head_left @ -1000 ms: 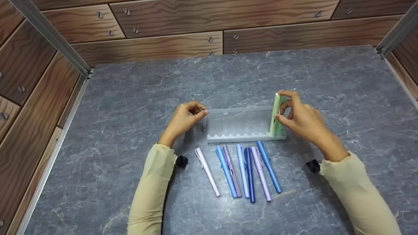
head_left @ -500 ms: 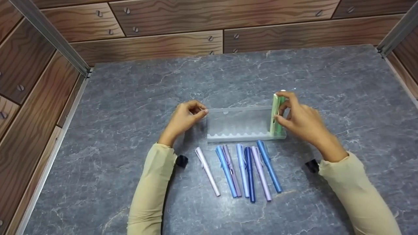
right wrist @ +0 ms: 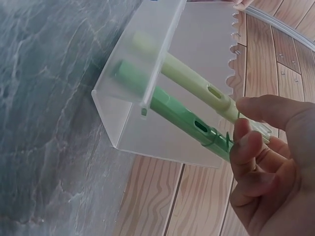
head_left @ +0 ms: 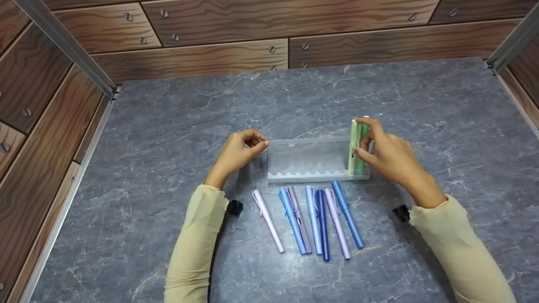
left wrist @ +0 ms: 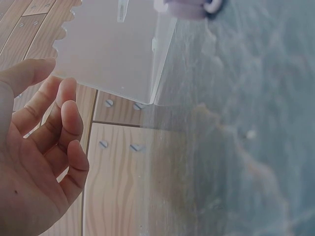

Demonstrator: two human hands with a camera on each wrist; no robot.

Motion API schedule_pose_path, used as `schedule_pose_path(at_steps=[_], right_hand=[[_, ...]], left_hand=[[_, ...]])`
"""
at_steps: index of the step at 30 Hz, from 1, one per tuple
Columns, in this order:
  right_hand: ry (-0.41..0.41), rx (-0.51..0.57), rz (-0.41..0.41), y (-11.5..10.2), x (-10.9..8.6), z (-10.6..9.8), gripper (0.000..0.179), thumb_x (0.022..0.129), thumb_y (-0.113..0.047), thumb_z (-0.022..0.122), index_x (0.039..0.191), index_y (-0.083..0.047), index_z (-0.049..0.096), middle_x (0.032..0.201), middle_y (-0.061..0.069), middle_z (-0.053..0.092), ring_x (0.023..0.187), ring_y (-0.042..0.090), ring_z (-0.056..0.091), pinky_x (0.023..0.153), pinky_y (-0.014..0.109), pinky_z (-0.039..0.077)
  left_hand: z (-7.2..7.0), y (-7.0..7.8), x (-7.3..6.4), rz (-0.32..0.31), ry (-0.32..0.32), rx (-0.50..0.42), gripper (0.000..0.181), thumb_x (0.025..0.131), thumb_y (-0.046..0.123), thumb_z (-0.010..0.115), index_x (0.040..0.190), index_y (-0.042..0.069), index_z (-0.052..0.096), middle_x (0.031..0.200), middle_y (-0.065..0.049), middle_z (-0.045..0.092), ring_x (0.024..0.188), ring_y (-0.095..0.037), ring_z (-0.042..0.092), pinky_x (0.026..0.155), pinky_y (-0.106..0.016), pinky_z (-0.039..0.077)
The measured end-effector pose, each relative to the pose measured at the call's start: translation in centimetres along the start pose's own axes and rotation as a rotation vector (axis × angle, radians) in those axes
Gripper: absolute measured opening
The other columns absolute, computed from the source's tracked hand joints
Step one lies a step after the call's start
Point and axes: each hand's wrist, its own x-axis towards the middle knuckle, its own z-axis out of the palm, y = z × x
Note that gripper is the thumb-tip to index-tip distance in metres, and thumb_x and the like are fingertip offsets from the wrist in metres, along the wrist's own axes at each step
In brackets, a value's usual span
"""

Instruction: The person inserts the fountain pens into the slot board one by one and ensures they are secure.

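A translucent plastic pen stand (head_left: 309, 159) with a notched front edge stands on the table. My left hand (head_left: 239, 152) pinches its upper left corner between thumb and index finger. At the stand's right end, my right hand (head_left: 391, 158) holds a light green pen (right wrist: 194, 87) near its top, index finger on the upper end and thumb against the side. That pen is nearly upright, its lower end inside the stand's front lip. Close beside it, further right, a darker green pen (right wrist: 174, 110) also stands in the stand, partly hidden behind the fingers in the head view.
Several loose pens lie in front of the stand: a pale lilac pen (head_left: 268, 221) at left, then blue and purple ones, with a blue pen (head_left: 348, 214) at right. Grey marbled table (head_left: 168, 126); wood-patterned walls (head_left: 219, 29) border its back and sides.
The light green pen has shifted slightly left and stands straighter, a little further from the darker green one. My right hand has moved slightly left with it. The left hand stays put.
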Motion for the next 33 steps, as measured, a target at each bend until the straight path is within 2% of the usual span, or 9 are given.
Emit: schedule_pose_path(at_steps=[12, 23, 27, 33], right_hand=[[-0.006, -0.011, 0.035, -0.1, 0.2, 0.2, 0.059, 0.089, -0.016, 0.068, 0.139, -0.011, 0.038, 0.075, 0.003, 0.064, 0.047, 0.01, 0.038, 0.045, 0.028, 0.03], [0.006, 0.058, -0.024, 0.1, -1.1, 0.3, 0.057, 0.086, -0.013, 0.072, 0.133, -0.009, 0.04, 0.074, 0.001, 0.061, 0.049, 0.003, 0.038, 0.045, 0.022, 0.033], [-0.033, 0.093, -0.039, 0.1, -1.7, 0.1, 0.058, 0.085, -0.014, 0.073, 0.133, -0.008, 0.041, 0.076, 0.0, 0.06, 0.051, 0.001, 0.041, 0.047, 0.022, 0.036], [-0.17, 0.185, -0.015, 0.0, -2.7, -0.2, 0.059, 0.087, -0.017, 0.072, 0.136, -0.01, 0.04, 0.083, -0.001, 0.06, 0.06, 0.001, 0.047, 0.053, 0.021, 0.042]], left_hand=[[0.0, 0.0, 0.0, 0.006, 0.008, 0.013, 0.017, 0.088, 0.023, 0.07, 0.095, 0.007, 0.072, 0.077, -0.002, 0.065, 0.072, -0.011, 0.055, 0.067, -0.024, 0.044], [0.0, 0.0, 0.0, 0.009, 0.001, -0.003, 0.016, 0.088, 0.021, 0.07, 0.095, 0.006, 0.071, 0.078, -0.003, 0.066, 0.072, -0.011, 0.055, 0.068, -0.024, 0.044], [0.1, 0.0, 0.0, 0.016, 0.003, -0.012, 0.016, 0.088, 0.02, 0.07, 0.094, 0.006, 0.071, 0.077, -0.002, 0.065, 0.071, -0.01, 0.054, 0.067, -0.024, 0.044], [0.1, 0.0, 0.0, 0.011, 0.007, -0.004, 0.015, 0.088, 0.02, 0.069, 0.094, 0.006, 0.072, 0.078, -0.003, 0.065, 0.071, -0.01, 0.054, 0.067, -0.023, 0.044]])
